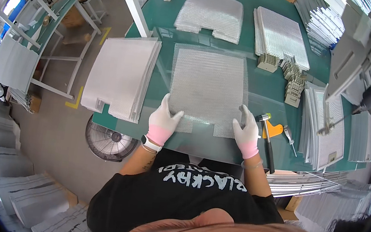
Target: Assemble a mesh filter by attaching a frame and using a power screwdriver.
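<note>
Pale mesh sheet [208, 81] at the near edge of a green table [121, 126]. Left hand [162, 121] and right hand [246, 133], fingers spread apart, flank its 2 near corners, seemingly squaring it; shifting calls for even pressure.

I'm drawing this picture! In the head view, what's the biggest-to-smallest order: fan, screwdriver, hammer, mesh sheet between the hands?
1. Mesh sheet
2. Fan, the part showing
3. Hammer
4. Screwdriver
</note>
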{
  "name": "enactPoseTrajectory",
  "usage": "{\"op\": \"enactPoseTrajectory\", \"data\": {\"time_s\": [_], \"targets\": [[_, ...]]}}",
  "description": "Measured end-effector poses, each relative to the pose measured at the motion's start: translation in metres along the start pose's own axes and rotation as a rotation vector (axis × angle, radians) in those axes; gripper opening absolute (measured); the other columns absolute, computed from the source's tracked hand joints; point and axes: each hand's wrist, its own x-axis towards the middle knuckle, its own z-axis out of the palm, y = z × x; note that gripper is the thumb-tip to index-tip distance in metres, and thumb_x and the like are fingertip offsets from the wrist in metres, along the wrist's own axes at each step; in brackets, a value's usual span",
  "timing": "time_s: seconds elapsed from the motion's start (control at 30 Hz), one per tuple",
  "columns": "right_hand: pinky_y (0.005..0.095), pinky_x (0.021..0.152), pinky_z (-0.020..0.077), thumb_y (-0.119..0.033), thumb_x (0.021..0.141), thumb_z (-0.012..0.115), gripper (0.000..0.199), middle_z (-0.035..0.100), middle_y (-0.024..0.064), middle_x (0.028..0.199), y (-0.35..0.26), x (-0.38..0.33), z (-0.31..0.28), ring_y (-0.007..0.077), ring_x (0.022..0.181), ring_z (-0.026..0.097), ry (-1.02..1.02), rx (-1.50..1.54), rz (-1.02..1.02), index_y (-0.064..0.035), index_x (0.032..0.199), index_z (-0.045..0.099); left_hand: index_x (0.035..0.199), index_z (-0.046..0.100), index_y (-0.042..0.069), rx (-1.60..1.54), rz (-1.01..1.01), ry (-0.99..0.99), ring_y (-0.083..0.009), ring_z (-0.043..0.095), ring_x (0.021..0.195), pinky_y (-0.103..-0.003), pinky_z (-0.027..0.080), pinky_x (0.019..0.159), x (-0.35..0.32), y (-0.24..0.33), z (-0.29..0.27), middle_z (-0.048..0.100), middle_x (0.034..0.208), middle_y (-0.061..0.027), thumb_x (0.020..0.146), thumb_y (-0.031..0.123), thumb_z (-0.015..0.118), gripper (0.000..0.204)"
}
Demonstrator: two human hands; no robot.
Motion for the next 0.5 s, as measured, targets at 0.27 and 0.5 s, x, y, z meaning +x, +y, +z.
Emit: {"op": "enactPoseTrajectory", "data": {"time_s": [0.27,0.5], "targets": [[0.0418,0.094,0.0485,-0.019,0.087,0.064,0.059,0.055,0.0222,0.130,0.029,-0.004,0.021,0.0385,0.114,0.058,0.070,-0.295,-0.127,0.0000,0.139,0.042,0.143,0.036,0.002,0.206,0.040,-0.026,-0.0379,0.067,0.086,-0.043,0.053,0.074,0.007,-0.014,0.018,0.066,0.104,-0.0226,0.084,0.037,0.071,0.076],[0.0411,0.098,0.0471,-0.018,0.086,0.065,0.059,0.055,0.0243,0.130,0.028,-0.002,0.022,0.0389,0.117,0.056,0.039,-0.289,-0.125,0.0024,0.137,0.043,0.144,0.035,0.001,0.202,0.085,-0.023,-0.0371,0.066,0.087,-0.043,0.053,0.075,0.013,-0.022,0.014,0.065,0.106,-0.0225,0.084,0.038,0.070,0.079]]}}
